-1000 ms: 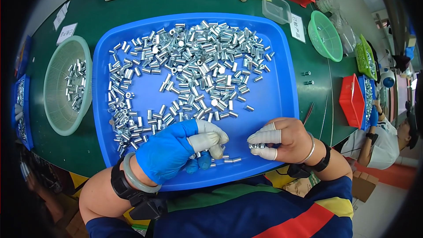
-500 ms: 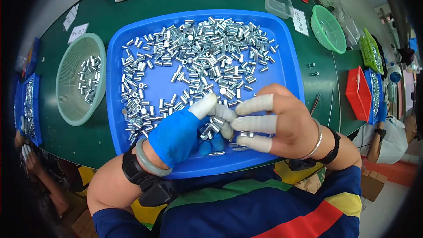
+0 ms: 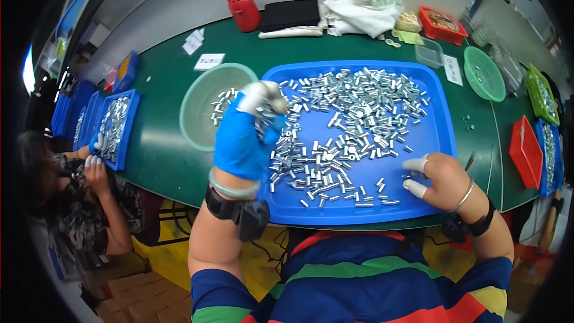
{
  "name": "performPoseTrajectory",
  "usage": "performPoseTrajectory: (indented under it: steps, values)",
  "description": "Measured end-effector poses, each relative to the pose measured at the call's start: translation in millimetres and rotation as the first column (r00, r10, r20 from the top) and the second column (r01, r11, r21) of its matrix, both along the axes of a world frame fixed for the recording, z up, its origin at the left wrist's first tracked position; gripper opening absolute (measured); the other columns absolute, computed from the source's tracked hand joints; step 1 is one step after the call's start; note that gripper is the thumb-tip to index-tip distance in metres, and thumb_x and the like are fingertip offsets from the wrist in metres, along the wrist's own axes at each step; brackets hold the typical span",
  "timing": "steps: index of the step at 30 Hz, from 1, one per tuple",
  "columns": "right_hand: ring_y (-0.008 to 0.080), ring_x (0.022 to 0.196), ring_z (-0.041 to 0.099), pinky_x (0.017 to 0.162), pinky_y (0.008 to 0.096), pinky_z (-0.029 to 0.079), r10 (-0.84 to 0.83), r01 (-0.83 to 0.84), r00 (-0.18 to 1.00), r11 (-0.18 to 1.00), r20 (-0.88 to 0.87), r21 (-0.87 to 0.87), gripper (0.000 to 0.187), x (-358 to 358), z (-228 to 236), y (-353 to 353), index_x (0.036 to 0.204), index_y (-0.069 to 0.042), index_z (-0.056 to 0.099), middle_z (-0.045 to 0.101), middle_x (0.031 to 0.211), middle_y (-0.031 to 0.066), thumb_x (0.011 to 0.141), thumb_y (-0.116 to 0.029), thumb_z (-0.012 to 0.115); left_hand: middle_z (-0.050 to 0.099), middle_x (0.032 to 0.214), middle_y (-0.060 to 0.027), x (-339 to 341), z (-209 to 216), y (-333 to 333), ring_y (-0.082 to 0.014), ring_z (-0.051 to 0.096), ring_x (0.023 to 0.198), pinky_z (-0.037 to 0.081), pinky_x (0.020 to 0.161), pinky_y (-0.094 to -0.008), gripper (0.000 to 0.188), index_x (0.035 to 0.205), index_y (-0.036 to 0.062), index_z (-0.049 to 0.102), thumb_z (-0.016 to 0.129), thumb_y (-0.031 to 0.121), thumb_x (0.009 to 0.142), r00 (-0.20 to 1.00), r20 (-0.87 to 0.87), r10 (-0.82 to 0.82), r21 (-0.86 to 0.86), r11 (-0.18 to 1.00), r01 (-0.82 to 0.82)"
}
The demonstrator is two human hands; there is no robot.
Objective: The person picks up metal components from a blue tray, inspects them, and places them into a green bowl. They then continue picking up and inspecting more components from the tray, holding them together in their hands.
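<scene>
A: Starting with the biggest?

B: Look first at the green counter (image 3: 161,143), spread across most of the view.

A: And after that?

B: Spot the big blue tray (image 3: 359,218), set along the near edge of the counter. Move left from there to a round, pale green basket (image 3: 192,107), close beside the tray.

A: More on the right?

B: Yes: notice a brighter green basket (image 3: 478,63) past the far right corner, then a red bin (image 3: 526,155) toward the right end.

A: How about the hands?

B: Find the left hand (image 3: 239,137) in a blue glove (image 3: 239,155), curled inward and raised, overlapping both basket and tray in view. Find the right hand (image 3: 439,179) over the near right side of the tray, in white finger covers (image 3: 417,189), with thumb and fingertips slightly parted.

A: Gripping anything there?

B: Cannot tell; can make out only a small glint between the tips.

A: Down to the smallest, then?

B: To the metal cylinders (image 3: 359,107): heaped thickest at the far side of the tray, scattered loosely nearer, gathered also in the pale basket. Can see several, blurred, clutched in the left hand too.
</scene>
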State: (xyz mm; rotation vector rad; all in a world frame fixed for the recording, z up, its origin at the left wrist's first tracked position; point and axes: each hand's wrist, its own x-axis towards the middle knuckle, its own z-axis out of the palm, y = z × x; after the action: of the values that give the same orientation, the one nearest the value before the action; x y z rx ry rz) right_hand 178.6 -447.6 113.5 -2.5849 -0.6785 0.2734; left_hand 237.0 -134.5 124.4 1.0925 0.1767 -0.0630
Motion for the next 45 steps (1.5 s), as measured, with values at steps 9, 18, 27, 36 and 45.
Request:
performPoseTrajectory:
  steps: [9,18,27,36,45]
  values:
    - [0.0302,0.073,0.058,0.066,0.0381,0.046,0.006,-0.01,0.996,0.999,0.09,0.047,0.024,-7,-18,3,0.092,-0.005,0.064,0.061,0.075,0.0139,0.071,-0.015,0.068,0.061,0.085,-0.007,40,-37,124,-0.0141,0.058,0.08,0.045,0.067,-0.0214,0.025,0.103,0.0023,0.058,0.052,0.023,0.089,0.961,0.101,0.258,0.51,0.816,-0.272]
    - [0.0313,0.071,0.057,0.065,0.0394,0.046,0.085,-0.111,0.984,0.98,0.159,0.164,0.017,8,-43,-11,0.089,-0.004,0.061,0.057,0.071,0.0129,0.074,-0.013,0.064,0.059,0.101,-0.0071,-5,6,-17,-0.0153,0.056,0.092,0.045,0.083,-0.0293,0.026,0.11,-0.0003,0.056,0.053,0.014,0.088,0.923,0.124,-0.365,0.281,0.905,0.32]
    - [0.0243,0.064,0.058,0.055,0.0337,0.046,-0.302,-0.053,0.839,0.783,0.453,0.619,0.026,-36,-19,-29,0.098,-0.009,0.063,0.061,0.075,0.0073,0.073,-0.012,0.069,0.059,0.093,-0.0068,-37,-4,-154,-0.0127,0.055,0.082,0.046,0.074,-0.0268,0.028,0.103,-0.0017,0.057,0.058,0.02,0.085,0.563,-0.205,-0.801,0.052,0.565,0.823]
    - [0.0202,0.064,0.056,0.053,0.0308,0.045,-0.241,-0.06,0.772,0.893,0.589,0.445,0.021,-48,-24,-85,0.094,-0.012,0.065,0.062,0.079,0.0034,0.074,-0.015,0.068,0.062,0.089,-0.007,-47,-32,-194,-0.0136,0.059,0.078,0.048,0.073,-0.0249,0.02,0.101,-0.0015,0.059,0.059,0.008,0.084,0.529,-0.21,-0.822,-0.115,0.559,0.821]
    - [0.0235,0.07,0.057,0.059,0.0336,0.048,0.18,-0.02,0.847,0.951,0.501,-0.309,0.009,-29,-40,-152,0.082,-0.008,0.061,0.061,0.081,0.0043,0.074,-0.011,0.064,0.062,0.09,-0.0101,-44,-40,-226,-0.019,0.059,0.079,0.049,0.073,-0.0307,0.02,0.099,0.0004,0.059,0.06,0.002,0.08,0.653,-0.207,-0.729,-0.001,0.668,0.745]
